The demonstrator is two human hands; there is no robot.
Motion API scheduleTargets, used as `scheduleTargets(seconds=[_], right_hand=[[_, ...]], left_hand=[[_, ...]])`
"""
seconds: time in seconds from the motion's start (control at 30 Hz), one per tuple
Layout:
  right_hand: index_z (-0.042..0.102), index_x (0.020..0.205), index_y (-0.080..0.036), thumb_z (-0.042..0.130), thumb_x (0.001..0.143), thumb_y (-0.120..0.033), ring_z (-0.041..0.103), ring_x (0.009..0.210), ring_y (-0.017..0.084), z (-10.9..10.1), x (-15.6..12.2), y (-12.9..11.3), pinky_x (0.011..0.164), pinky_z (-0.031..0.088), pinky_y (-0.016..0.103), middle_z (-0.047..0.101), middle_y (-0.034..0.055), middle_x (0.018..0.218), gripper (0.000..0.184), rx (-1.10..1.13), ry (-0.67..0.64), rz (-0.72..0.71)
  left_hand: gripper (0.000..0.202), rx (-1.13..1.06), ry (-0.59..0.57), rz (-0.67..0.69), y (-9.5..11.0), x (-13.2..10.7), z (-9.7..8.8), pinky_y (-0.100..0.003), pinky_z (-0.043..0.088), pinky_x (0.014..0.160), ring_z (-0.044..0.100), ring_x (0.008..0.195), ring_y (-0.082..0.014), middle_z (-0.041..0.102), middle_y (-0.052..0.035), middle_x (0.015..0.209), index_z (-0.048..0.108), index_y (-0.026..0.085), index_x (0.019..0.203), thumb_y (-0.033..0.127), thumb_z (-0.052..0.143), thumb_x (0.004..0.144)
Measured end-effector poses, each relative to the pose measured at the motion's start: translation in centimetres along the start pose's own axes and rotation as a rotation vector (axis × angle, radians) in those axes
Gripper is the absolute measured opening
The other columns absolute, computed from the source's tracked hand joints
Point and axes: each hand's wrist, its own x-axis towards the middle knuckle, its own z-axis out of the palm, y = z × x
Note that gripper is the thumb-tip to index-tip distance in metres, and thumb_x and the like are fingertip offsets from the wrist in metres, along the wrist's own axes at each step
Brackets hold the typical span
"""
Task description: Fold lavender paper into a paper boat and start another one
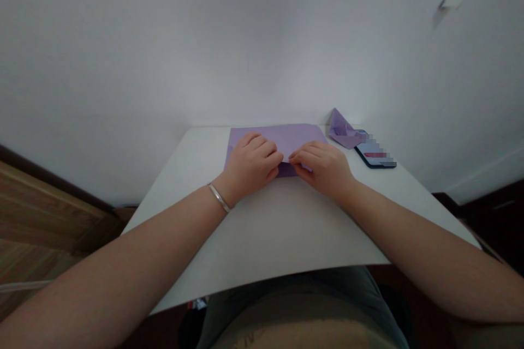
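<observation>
A sheet of purple paper (292,135) lies on the white table near the wall. Its near edge is lifted and curls over a little, with a darker purple underside showing between my hands. My left hand (254,161) is closed on the left part of that edge, its fingers bent. On the other side, my right hand (321,166) pinches the same edge between thumb and fingertips. Both hands rest low over the paper, a small gap apart. The parts of the sheet under my palms are hidden.
A folded purple paper piece (343,130) stands at the back right, against a phone (370,148) with a lit screen. The white table (286,229) backs onto a pale wall (245,38). Wooden furniture (49,207) is at the left.
</observation>
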Motion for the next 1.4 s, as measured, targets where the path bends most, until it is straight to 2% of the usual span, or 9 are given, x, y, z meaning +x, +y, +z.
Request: scheduleTargets(seconds=[0.27,0.63,0.8,0.9,0.97,1.07,1.2,1.3,1.4], right_hand=[[0.066,0.081,-0.021,0.055,0.081,-0.013,0.064,0.083,0.018,0.4,-0.9,2.1,0.075,0.047,0.031,0.072,0.0022,0.085,0.013,0.026,0.178,0.034],[0.064,0.081,-0.021,0.056,0.079,-0.012,0.065,0.081,0.019,0.8,-1.4,3.2,0.077,0.050,0.034,0.073,0.0026,0.085,0.012,0.038,0.233,0.085],[0.063,0.083,-0.022,0.056,0.082,-0.012,0.065,0.083,0.019,0.5,-1.2,2.7,0.081,0.051,0.035,0.073,0.0016,0.086,0.012,0.086,0.235,0.064],[0.063,0.095,-0.022,0.056,0.082,-0.015,0.064,0.092,0.021,0.5,-1.1,2.7,0.087,0.049,0.039,0.071,0.0040,0.096,0.016,0.109,0.244,0.101],[0.057,0.115,-0.021,0.061,0.080,-0.019,0.059,0.106,0.025,0.7,-1.1,3.0,0.093,0.048,0.044,0.066,0.0095,0.114,0.035,0.132,0.301,0.188],[0.035,0.140,-0.022,0.066,0.075,-0.028,0.049,0.121,0.030,1.5,-1.4,3.9,0.095,0.046,0.049,0.048,0.0147,0.136,0.072,0.257,0.403,0.347],[0.025,0.146,-0.027,0.065,0.076,-0.039,0.050,0.120,0.029,2.8,-1.7,4.7,0.092,0.049,0.050,0.049,0.0138,0.135,0.082,0.523,0.291,0.502],[0.027,0.146,-0.026,0.067,0.073,-0.045,0.049,0.123,0.030,3.4,-1.6,4.6,0.094,0.046,0.052,0.051,0.0147,0.135,0.085,0.686,0.172,0.601],[0.026,0.147,-0.027,0.069,0.070,-0.053,0.043,0.129,0.032,3.6,-1.3,4.5,0.097,0.045,0.053,0.043,0.0153,0.144,0.091,0.816,0.171,0.705]], left_hand=[[0.012,0.075,-0.047,-0.091,-1.3,-0.5,0.7,-0.040,0.042,0.084,0.054,0.079,-0.0220,0.061,-0.0066,0.080,0.062,0.019,0.078,0.019,0.050,0.082],[0.018,0.084,-0.216,-0.267,-1.5,-0.7,0.4,-0.042,0.042,0.081,0.058,0.081,-0.0266,0.063,-0.0112,0.083,0.065,0.014,0.084,0.022,0.050,0.079],[0.028,-0.052,-0.271,-0.173,-1.0,-0.5,0.4,-0.037,0.042,0.073,0.060,0.085,-0.0253,0.065,-0.0091,0.092,0.067,0.017,0.093,0.037,0.048,0.088],[0.034,-0.076,-0.295,-0.237,-0.9,-0.5,0.4,-0.034,0.039,0.065,0.060,0.079,-0.0230,0.066,-0.0078,0.087,0.068,0.017,0.084,0.036,0.041,0.094],[0.035,-0.142,-0.246,-0.376,-1.0,-0.5,0.4,-0.031,0.037,0.062,0.059,0.077,-0.0213,0.067,-0.0068,0.087,0.068,0.018,0.084,0.036,0.039,0.095],[0.039,-0.384,-0.131,-0.653,-1.2,-0.4,0.7,-0.028,0.035,0.058,0.056,0.069,-0.0177,0.062,-0.0033,0.073,0.064,0.017,0.074,0.040,0.039,0.093],[0.040,-1.015,0.022,-1.017,-1.1,0.0,1.3,-0.023,0.040,0.052,0.049,0.055,-0.0129,0.050,0.0018,0.057,0.054,0.017,0.063,0.049,0.048,0.086],[0.034,-1.469,0.089,-1.152,-0.6,0.4,1.6,-0.022,0.047,0.051,0.054,0.056,-0.0113,0.056,0.0014,0.066,0.057,0.017,0.073,0.050,0.058,0.080],[0.029,-1.743,0.089,-1.186,0.0,0.6,1.5,-0.022,0.052,0.053,0.058,0.060,-0.0109,0.061,-0.0006,0.073,0.059,0.016,0.083,0.045,0.061,0.080]])
